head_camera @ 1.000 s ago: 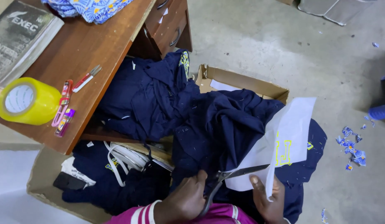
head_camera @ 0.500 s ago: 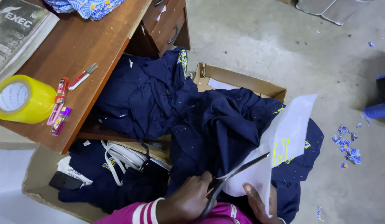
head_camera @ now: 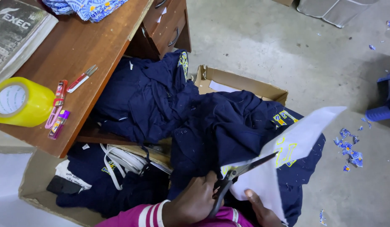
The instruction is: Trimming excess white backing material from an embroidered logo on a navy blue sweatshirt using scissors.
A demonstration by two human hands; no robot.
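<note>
Here, in the head view, the left hand (head_camera: 193, 201) is clenched through the handles of a pair of scissors (head_camera: 241, 174), while the right hand (head_camera: 262, 210) pinches the lower edge of a white sheet (head_camera: 296, 147) with yellow markings, low in the frame over a heap of navy garments (head_camera: 220, 126). The scissors' long axis runs diagonally, handles down by the wrist, tips pointing up and to the right across the sheet; the blades look nearly closed. As I judge it, the sheet is limp and held at one edge only, so it could buckle between the blades and the cut wander into the yellow markings. The right thumb (head_camera: 249, 194) sits close beside the blades and could be nicked. The dark cloth just beneath could also get snagged.
</note>
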